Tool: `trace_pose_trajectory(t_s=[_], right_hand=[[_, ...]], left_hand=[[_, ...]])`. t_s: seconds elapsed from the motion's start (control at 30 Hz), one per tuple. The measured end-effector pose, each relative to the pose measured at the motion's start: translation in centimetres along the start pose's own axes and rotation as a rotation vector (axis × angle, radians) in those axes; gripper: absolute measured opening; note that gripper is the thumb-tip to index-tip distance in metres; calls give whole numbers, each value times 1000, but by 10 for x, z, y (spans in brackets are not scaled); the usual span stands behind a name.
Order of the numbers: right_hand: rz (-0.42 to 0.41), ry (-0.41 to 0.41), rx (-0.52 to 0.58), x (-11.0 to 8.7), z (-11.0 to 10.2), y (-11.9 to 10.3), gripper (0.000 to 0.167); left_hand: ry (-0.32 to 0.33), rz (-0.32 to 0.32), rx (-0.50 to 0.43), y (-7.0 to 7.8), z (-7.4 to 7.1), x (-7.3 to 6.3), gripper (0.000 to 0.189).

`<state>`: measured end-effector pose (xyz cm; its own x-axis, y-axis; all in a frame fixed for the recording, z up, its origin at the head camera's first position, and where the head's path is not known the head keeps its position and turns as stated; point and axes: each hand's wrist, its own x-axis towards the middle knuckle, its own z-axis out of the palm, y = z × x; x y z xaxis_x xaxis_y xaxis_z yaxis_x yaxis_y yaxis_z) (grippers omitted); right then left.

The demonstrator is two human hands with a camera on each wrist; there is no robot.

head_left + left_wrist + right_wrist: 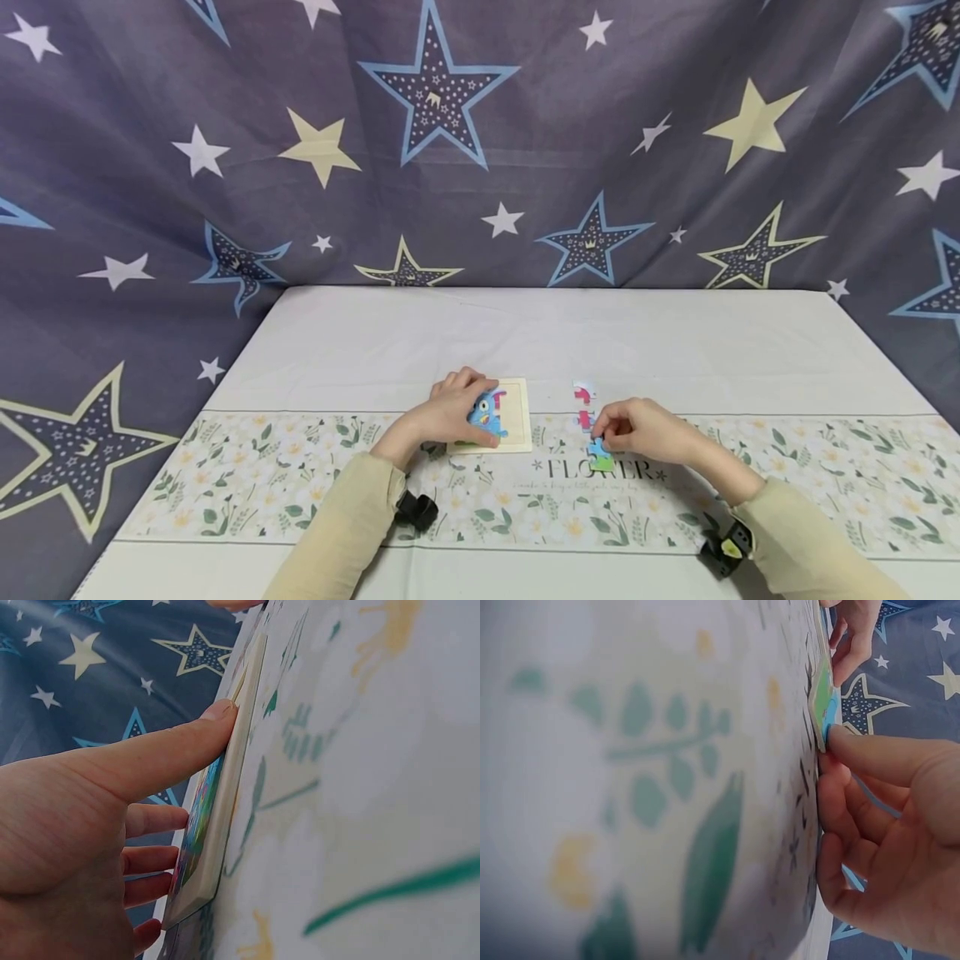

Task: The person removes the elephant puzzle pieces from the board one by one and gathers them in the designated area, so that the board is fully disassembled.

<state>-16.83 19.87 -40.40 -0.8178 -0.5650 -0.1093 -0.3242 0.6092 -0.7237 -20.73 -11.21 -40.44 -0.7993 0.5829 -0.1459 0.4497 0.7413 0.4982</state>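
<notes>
A square wooden puzzle board (516,417) lies on the table, its left part filled with a picture of a blue cartoon animal (486,412). My left hand (452,410) rests across the board's left side. In the left wrist view its straight thumb (180,750) presses the board's edge (232,795), with the other fingers at the far side. To the right, my right hand (645,429) pinches a blue-and-green puzzle piece (598,450) between thumb and forefinger. That piece's green side (823,694) shows in the right wrist view. Two pink-patterned pieces (584,393) lie just beyond it.
A white cloth with a floral band (300,475) and printed lettering (558,471) covers the table. Behind it hangs a dark star-patterned curtain (525,183). A small black camera (417,510) is strapped to the left wrist, another (723,550) to the right.
</notes>
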Motion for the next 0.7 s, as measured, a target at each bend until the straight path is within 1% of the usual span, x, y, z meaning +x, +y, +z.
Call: trace_pose_trajectory(t_s=[0.17,0.37,0.5,0.7], right_hand=[[12,5,-37,2,0,-1,4],[22,7,-37,2,1,-3,3],[19,11,-41,2,1,-4,4],[8,23,-49,1,-2,-6,7]], left_hand=[[-2,-2,-7,1,-1,0,85],[1,1,-17,1,-1,-1,85],[6,4,-23,1,-1,-2,84],[-4,-4,-5,3,-2,-1,85]])
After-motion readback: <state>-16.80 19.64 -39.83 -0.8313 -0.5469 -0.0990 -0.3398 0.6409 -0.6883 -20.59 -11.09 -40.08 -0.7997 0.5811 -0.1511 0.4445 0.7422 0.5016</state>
